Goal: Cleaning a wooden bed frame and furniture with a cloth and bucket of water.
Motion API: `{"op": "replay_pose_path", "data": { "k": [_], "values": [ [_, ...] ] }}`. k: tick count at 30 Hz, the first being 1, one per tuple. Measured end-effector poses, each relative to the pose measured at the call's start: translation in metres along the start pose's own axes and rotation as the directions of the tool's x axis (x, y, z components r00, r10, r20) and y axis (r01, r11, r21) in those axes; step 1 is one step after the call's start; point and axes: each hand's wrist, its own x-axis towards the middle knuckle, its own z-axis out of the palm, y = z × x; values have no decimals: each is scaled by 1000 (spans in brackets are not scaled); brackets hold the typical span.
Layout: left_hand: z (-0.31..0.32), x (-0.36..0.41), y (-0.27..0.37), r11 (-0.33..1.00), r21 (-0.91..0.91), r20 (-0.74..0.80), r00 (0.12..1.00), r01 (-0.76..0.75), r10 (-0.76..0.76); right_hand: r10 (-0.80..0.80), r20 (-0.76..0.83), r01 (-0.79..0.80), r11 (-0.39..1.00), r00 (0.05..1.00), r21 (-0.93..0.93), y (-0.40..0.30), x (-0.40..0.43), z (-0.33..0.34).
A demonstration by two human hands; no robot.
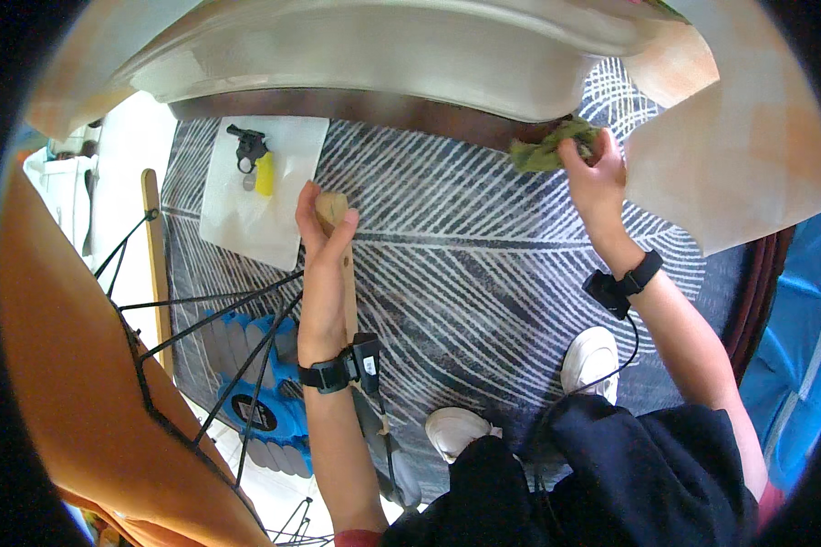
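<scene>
My right hand [598, 179] pinches a crumpled green cloth [542, 154]. The cloth meets the right end of a dark brown base strip [356, 108], beneath a smooth cream curved piece of furniture [383, 58]. My left hand [321, 236] grips the rounded end of a light wooden bar [332, 206], which runs back beside my forearm. Left of that hand, a black toy revolver with a yellow grip [265, 174] lies on a whitish translucent sheet [267, 229]. Both wrists wear black straps with small boxes.
A patterned grey-and-white rug [445, 273] covers the floor. To the left are an orange-brown fabric panel [61, 328] with black cords, another wooden bar [154, 273] and a blue-and-grey ridged device [270, 424]. Blue fabric [793, 328] lies at right. A cable hangs from each wrist box.
</scene>
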Motion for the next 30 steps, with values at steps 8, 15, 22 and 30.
{"op": "replay_pose_path", "data": {
  "k": [8, 15, 22, 30],
  "values": [
    [-4, -3, -7, 1000, -1, -40, 999, -17, 17, 66, 339, 56, 939, 938, -340, -35, -33, 14],
    [3, 1, -6, 1000, 18, -50, 998, -22, 23, -515, 316, 604, 666, 797, -437, -38, -11, 20],
    [-2, 3, -6, 1000, 16, -14, 1000, -26, 26, -634, 631, 892, 263, 447, -368, -49, -2, 48],
    [-3, -1, 0, 999, 12, -3, 1000, 30, -30, -619, 692, 928, 239, 372, -285, -19, 3, 13]
  ]
}}
